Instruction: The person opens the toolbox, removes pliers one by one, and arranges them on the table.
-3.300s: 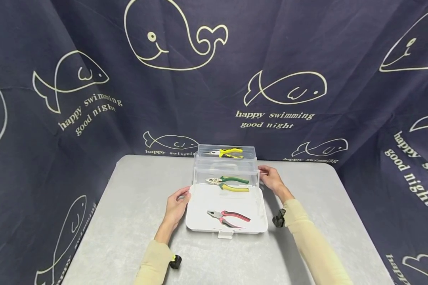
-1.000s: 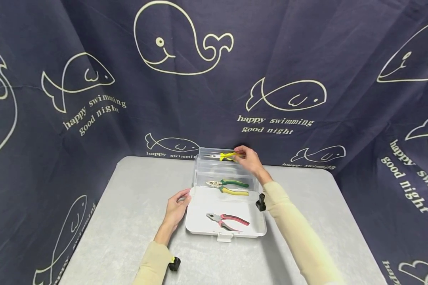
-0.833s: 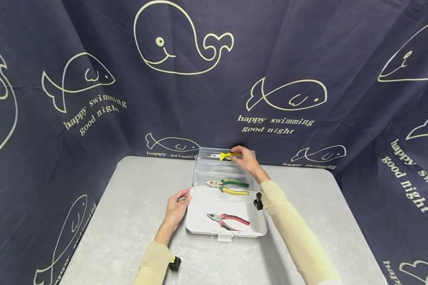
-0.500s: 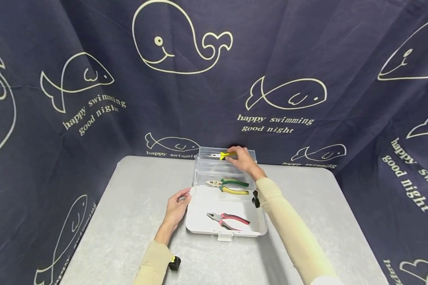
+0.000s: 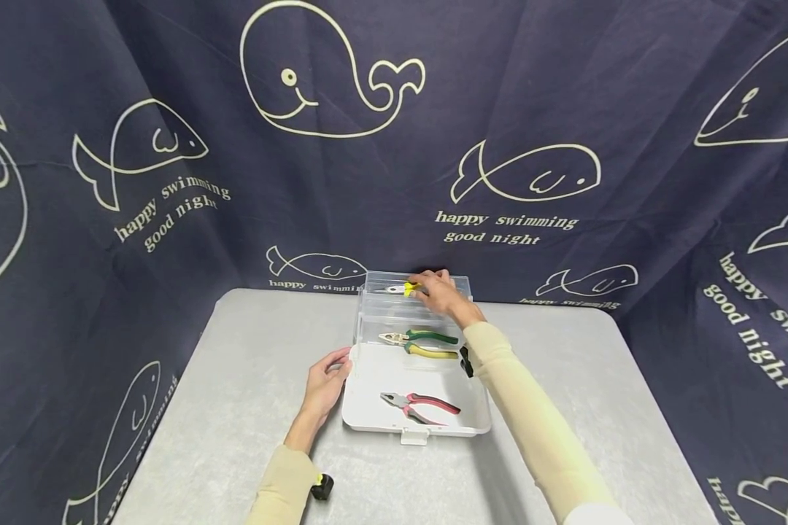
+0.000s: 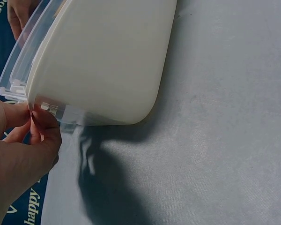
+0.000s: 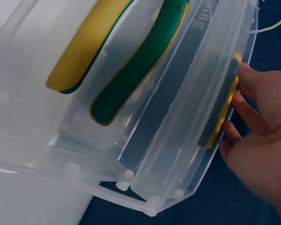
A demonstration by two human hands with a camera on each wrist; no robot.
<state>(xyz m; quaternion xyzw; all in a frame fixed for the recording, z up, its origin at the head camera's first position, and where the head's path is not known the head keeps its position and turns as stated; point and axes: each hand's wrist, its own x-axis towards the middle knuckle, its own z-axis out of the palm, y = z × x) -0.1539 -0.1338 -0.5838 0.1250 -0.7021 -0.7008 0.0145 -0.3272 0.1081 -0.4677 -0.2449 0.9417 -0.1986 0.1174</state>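
A toolbox has a white front shell (image 5: 381, 375) and clear stepped trays (image 5: 420, 315) behind it. My left hand (image 5: 325, 383) pinches the shell's left rim between thumb and fingers; the left wrist view shows this hand (image 6: 23, 154) at the rim of the white shell (image 6: 103, 61). At the back tray, my right hand (image 5: 438, 293) holds yellow-handled needle-nose pliers (image 5: 394, 289) with their jaws pointing left. In the right wrist view, the right hand's (image 7: 262, 126) thumb and fingers grip the yellow handle (image 7: 227, 112), partly hidden behind clear plastic.
Green-and-yellow combination pliers (image 5: 430, 337) lie in the lower clear tray, and red-and-black combination pliers (image 5: 440, 402) lie on the white shell. A white latch (image 5: 414, 437) sticks out in front. The grey table (image 5: 249, 437) meets a dark blue whale-print cloth (image 5: 341, 204) behind.
My right hand has gone from the toolbox's right side up to the yellow pliers, taken hold of their handles and slid left along them toward the jaws. The left hand stays at the rim.
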